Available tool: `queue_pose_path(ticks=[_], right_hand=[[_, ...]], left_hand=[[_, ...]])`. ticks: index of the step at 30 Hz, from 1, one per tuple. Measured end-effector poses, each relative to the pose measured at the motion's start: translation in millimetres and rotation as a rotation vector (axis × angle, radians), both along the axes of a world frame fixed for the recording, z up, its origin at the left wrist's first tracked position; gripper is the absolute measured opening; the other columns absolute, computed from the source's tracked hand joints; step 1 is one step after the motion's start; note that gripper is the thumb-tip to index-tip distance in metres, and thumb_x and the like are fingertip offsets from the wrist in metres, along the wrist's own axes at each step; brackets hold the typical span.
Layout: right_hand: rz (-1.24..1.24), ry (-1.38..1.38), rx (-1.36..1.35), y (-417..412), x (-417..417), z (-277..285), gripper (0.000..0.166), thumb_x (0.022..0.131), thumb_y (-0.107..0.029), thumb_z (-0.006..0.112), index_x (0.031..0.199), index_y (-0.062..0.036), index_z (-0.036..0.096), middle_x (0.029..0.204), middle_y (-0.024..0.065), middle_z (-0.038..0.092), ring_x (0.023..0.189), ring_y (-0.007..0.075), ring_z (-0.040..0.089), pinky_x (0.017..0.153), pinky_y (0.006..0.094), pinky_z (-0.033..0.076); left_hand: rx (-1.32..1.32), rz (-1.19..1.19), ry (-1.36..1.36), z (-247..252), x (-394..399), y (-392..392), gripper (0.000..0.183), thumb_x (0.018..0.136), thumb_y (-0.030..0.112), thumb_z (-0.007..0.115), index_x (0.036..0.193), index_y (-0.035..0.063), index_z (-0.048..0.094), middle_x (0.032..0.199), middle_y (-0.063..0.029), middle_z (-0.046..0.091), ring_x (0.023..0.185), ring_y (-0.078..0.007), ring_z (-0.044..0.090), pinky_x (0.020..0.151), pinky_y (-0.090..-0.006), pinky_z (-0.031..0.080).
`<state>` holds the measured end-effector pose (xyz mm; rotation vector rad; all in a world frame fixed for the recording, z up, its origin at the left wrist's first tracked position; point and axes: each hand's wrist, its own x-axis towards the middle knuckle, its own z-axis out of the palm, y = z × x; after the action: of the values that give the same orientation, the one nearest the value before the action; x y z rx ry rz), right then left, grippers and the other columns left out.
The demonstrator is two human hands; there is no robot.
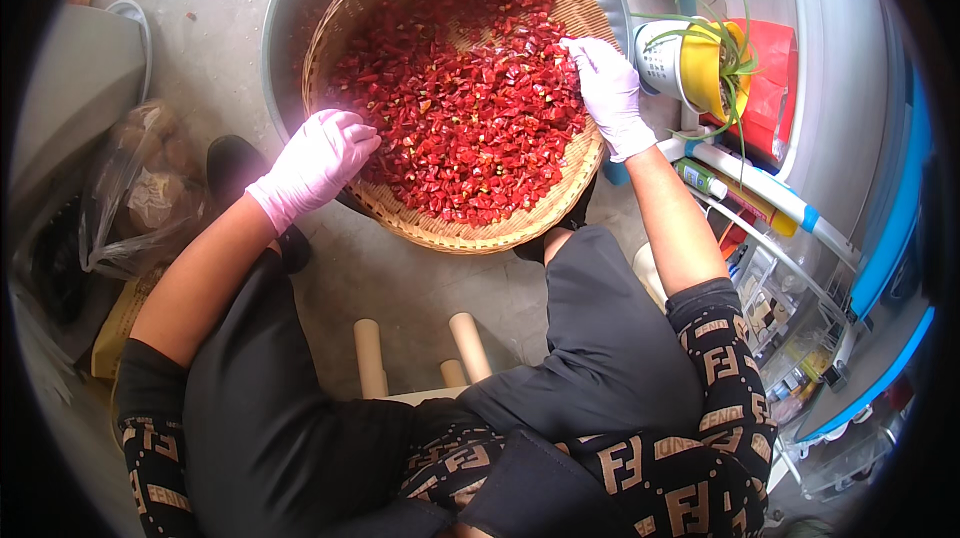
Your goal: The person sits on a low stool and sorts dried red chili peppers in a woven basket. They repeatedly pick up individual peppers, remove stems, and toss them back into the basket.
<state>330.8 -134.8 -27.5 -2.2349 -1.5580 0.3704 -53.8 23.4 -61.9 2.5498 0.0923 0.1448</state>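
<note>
Chopped red chilies [480,125] with pale seeds among them cover most of a woven bamboo winnowing basket [480,239]. The basket sits over a large grey metal basin [279,35], its near rim jutting past the basin towards my knees. At the basket's left side, my left hand [319,159], in a pale pink glove, is curled over the rim. My right hand [609,91], gloved alike, grips the opposite side, with its fingertips just inside by the chilies. The undersides of both grips are hidden. Chilies at the far side look blurred.
On the right stand a potted plant [697,65], a red bag [769,80] and a white rack [780,193] holding small items. A clear plastic bag [142,200] with round contents lies left. Wooden stool legs [369,354] show between my knees.
</note>
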Motion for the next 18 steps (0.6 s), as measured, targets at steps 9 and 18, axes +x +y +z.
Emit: queue_pose_path(ticks=[9,18], right_hand=[[-0.109,0.157,0.025,5.2,0.7,3.2,0.018,0.103,-0.018,0.061,0.105,-0.0072,0.075,0.1,0.0136,0.074,0.092,0.0331,0.072,0.082,0.04,0.056],[-0.028,0.035,0.049,11.5,-5.1,11.0,0.02,0.101,-0.011,0.061,0.117,-0.0063,0.073,0.11,0.0114,0.075,0.102,0.0259,0.072,0.092,0.0352,0.056]], left_hand=[[0.02,-0.012,-0.007,-0.9,-0.4,0.4,0.025,0.083,0.011,0.069,0.106,0.0016,0.074,0.106,-0.0097,0.074,0.105,-0.0303,0.069,0.092,-0.0439,0.056],[0.007,-0.008,0.007,-0.3,-0.5,0.1,0.026,0.083,0.011,0.069,0.107,0.0014,0.074,0.106,-0.0097,0.074,0.106,-0.0303,0.068,0.092,-0.0439,0.056]])
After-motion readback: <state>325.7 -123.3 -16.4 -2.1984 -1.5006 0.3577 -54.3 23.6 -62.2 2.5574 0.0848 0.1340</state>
